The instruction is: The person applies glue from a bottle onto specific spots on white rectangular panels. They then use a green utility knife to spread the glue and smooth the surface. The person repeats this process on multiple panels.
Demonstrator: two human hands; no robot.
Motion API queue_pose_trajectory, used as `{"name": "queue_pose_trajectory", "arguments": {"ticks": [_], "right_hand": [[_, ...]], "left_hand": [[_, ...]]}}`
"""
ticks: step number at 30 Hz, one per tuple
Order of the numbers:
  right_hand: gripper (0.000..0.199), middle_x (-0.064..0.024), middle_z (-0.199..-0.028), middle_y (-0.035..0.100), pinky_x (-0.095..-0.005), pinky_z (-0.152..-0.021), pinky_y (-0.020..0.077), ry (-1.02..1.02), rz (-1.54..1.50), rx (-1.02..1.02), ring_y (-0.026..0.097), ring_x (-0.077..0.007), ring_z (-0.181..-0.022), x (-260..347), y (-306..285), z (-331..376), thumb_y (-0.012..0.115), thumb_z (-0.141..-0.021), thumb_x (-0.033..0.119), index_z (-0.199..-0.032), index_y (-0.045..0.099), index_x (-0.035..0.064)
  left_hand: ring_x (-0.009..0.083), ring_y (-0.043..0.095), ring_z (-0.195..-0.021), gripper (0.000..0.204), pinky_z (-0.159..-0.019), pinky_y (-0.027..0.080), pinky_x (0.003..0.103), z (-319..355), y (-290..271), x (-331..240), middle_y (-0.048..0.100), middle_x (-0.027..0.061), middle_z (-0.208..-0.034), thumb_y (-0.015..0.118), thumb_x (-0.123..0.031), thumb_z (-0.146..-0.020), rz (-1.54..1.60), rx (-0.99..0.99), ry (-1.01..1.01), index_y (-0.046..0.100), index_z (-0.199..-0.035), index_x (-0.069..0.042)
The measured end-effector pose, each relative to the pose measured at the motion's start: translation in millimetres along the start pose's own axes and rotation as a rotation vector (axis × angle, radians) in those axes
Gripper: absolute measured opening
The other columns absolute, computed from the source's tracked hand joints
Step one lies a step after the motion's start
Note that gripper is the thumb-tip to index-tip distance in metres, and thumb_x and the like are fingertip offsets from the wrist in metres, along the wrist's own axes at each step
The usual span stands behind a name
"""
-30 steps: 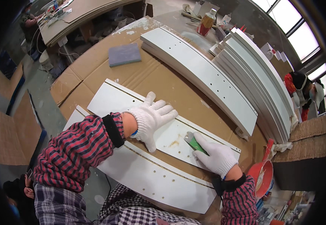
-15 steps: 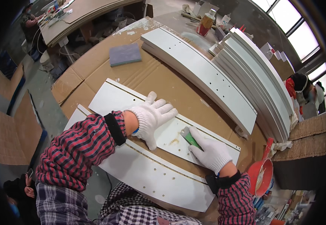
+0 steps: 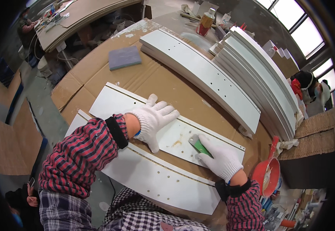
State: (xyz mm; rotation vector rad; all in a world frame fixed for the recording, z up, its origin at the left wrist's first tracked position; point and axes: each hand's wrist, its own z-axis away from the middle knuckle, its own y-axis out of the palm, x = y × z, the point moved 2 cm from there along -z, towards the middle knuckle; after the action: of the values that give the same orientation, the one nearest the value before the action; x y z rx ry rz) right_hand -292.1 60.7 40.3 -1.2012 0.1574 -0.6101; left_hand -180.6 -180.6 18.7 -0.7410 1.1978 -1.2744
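Note:
A white panel [image 3: 111, 101] with a groove along its far edge and several drilled holes lies across the cardboard. My left hand [image 3: 152, 120], in a white knit glove, rests on it palm down with fingers spread. In my gloved right hand [image 3: 222, 161] is a green-handled putty knife [image 3: 202, 148]. Its metal blade is at the panel's surface, right of a brownish smear [image 3: 177, 143]; the fingers partly hide the handle. Closer to me, a second white panel [image 3: 140, 173] with a curved front edge and several holes lies partly under my left sleeve.
Beyond lie a grey block [image 3: 124, 57] and a stack of drilled white panels [image 3: 198, 69]. Further right stands a taller stack [image 3: 252, 73], with a bottle [image 3: 206, 23] behind. A red pan-like container [image 3: 266, 175] is beside my right arm. Other people are around the edges.
My right hand has moved a little to the right with the putty knife, away from the smear. My left hand stays flat on the panel. The whole view has shifted slightly.

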Motion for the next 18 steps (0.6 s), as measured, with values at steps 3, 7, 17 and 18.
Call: {"name": "queue_pose_trajectory", "arguments": {"ticks": [3,7,17,18], "right_hand": [[0.064,-0.0178,-0.093,0.069,-0.0468,-0.069,0.0526,0.065,-0.034,-0.09,0.068,-0.0371,-0.083,-16,9,32,0.059,-0.091,0.043,-0.148,0.039,0.0217],[0.062,-0.02,-0.095,0.069,-0.0483,-0.069,0.0527,0.18,0.017,0.02,0.068,-0.0397,-0.083,-12,6,54,0.059,-0.092,0.038,-0.148,0.038,0.0224],[0.057,-0.0208,-0.09,0.07,-0.0515,-0.071,0.052,0.104,-0.069,-0.097,0.067,-0.0421,-0.082,-8,25,14,0.055,-0.095,0.039,-0.146,0.038,0.0211],[0.057,-0.0206,-0.09,0.07,-0.0515,-0.071,0.0521,0.059,-0.046,-0.14,0.067,-0.0421,-0.082,-9,28,19,0.054,-0.095,0.039,-0.146,0.038,0.0214]], "left_hand": [[0.0342,0.043,-0.13,0.114,-0.112,0.025,0.053,-3,-2,-4,0.049,0.0201,-0.134,0.084,-0.048,-0.051,-0.017,0.021,-0.02,0.038,-0.142,0.003],[0.0333,0.047,-0.126,0.116,-0.105,0.034,0.049,-11,-10,-18,0.051,0.0192,-0.13,0.088,-0.048,-0.047,-0.018,0.068,-0.122,0.039,-0.14,0.003],[0.0316,0.048,-0.126,0.113,-0.105,0.035,0.046,-17,-9,-22,0.052,0.0195,-0.131,0.087,-0.04,-0.048,0.002,0.079,-0.123,0.039,-0.14,0.004],[0.0315,0.048,-0.126,0.112,-0.104,0.035,0.046,-15,-8,-21,0.052,0.0194,-0.131,0.087,-0.039,-0.049,0.0,0.068,-0.123,0.039,-0.14,0.004]]}}
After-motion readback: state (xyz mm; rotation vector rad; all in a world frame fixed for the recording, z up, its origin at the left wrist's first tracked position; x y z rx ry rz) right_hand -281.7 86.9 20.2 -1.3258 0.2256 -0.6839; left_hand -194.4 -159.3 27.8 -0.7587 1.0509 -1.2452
